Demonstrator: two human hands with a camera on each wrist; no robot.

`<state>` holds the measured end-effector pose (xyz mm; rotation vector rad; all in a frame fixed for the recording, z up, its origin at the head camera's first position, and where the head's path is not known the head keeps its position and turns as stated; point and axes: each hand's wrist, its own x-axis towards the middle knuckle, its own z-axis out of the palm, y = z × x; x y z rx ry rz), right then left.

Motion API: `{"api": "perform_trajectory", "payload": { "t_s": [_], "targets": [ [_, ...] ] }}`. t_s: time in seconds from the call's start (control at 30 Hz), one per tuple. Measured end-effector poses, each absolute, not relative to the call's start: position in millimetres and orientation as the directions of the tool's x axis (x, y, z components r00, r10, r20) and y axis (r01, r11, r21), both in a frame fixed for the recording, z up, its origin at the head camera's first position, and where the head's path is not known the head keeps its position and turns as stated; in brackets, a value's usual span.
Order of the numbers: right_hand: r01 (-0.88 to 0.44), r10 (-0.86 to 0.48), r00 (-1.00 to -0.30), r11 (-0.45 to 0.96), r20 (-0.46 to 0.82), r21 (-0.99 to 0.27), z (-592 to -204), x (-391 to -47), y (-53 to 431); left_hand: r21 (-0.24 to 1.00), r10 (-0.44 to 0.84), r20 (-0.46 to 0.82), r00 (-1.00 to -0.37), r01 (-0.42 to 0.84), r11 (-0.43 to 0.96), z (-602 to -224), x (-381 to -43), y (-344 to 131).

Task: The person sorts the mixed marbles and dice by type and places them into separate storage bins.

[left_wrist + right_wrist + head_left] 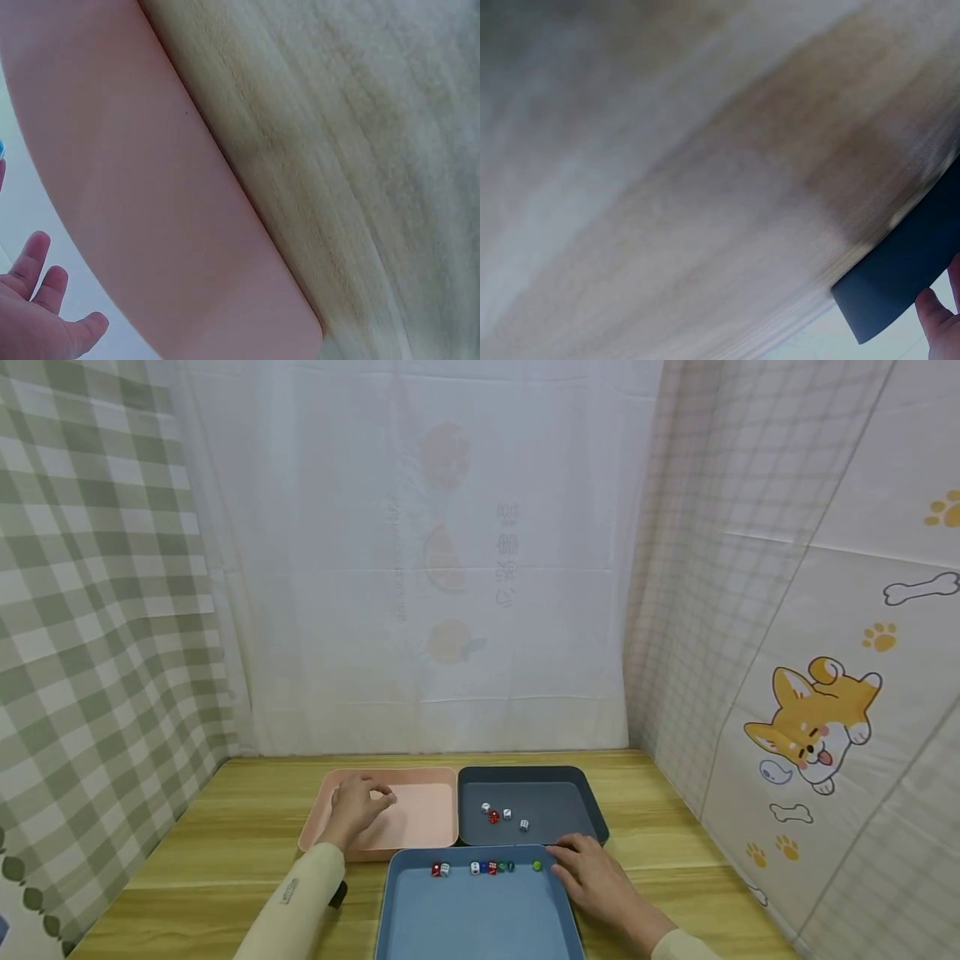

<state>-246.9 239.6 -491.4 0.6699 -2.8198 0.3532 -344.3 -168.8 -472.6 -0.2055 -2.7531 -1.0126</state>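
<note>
Over the pink tray (pixel 420 814), my left hand (pixel 356 810) brings thumb and index finger together on a tiny piece, apparently a die. At the left wrist view's edge, a small light-blue thing (pixel 1 148) shows by a fingertip; its shape is cut off. My right hand (pixel 596 877) rests at the corner where the blue tray (pixel 480 918) meets the dark tray (pixel 555 797), fingers loosely extended. Along the blue tray's far side lie a red die (pixel 437 869), a white die (pixel 475 867), a lime-green die (pixel 537 866) and several others. White dice and one red die (pixel 493 817) lie in the dark tray.
Pink and dark trays stand side by side at the back of the wooden table (pixel 202 860), the blue one in front. A white curtain (pixel 420 560) hangs behind, checked cloth (pixel 97 568) at the left, and a dog-printed cloth (pixel 817 718) at the right.
</note>
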Motion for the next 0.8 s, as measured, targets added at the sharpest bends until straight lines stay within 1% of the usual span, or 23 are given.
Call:
{"api": "perform_trajectory", "payload": {
  "t_s": [0.3,0.53,0.8],
  "targets": [
    [-0.477,-0.42,-0.86,0.863,0.29,-0.164,-493.8,-248.6,239.4,0.593,0.016,0.24,-0.971,0.16,0.789,-473.6,-346.0,-176.4],
    [-0.486,-0.421,-0.849,0.859,0.319,-0.159,-494.6,-247.9,240.5,0.613,-0.008,0.2,-0.98,0.119,0.781,-477.3,-349.9,-178.6],
    [-0.478,-0.416,-0.857,0.863,0.305,-0.165,-494.4,-246.4,240.8,0.588,-0.012,0.191,-0.982,0.104,0.802,-479.5,-352.8,-175.7]
  ]
}}
